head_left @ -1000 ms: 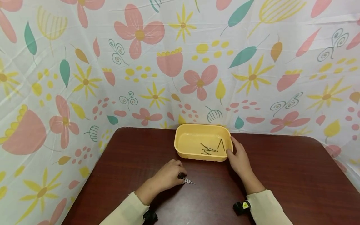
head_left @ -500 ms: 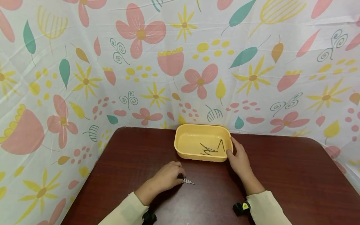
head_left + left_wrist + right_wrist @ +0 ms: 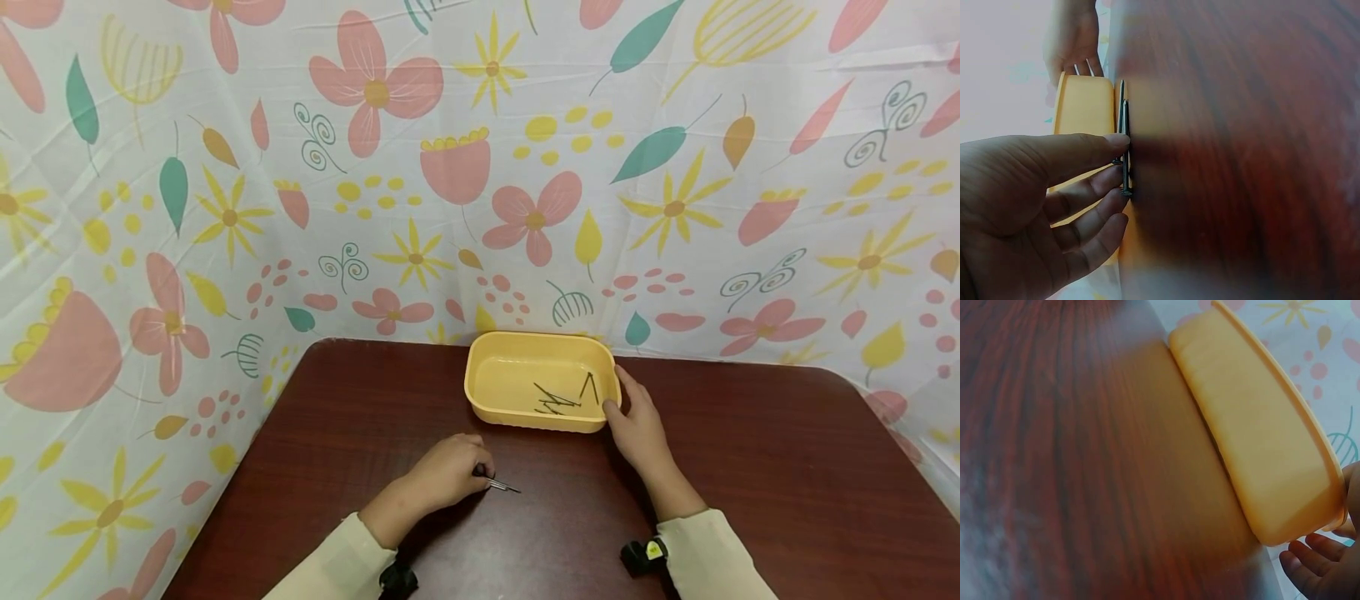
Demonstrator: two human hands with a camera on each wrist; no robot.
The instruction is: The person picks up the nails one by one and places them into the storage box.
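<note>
My left hand (image 3: 448, 472) pinches a few dark metal nails (image 3: 1125, 119) between thumb and fingers, close over the table. Their points face away from the palm, and flat heads show by the fingers in the left wrist view. Behind them stands a yellow plastic tray (image 3: 517, 417), upright on the table. My right hand (image 3: 639, 423) grips its right end, thumb at the near corner of the rim and the other fingers along the outside. Inside, several thin nails (image 3: 555, 398) lie scattered toward the right and front of its floor.
The dark brown wooden table (image 3: 337, 400) has rounded far corners. A white cloth (image 3: 285, 250) printed with flowers and leaves hangs right behind and to the left. A black wrist camera (image 3: 399, 578) sits below the left wrist, another wrist camera (image 3: 641, 555) by the right.
The left fingers have shifted very slightly on the nails, whose tips are now bunched closer together. The right hand and the tray have stayed in place.
</note>
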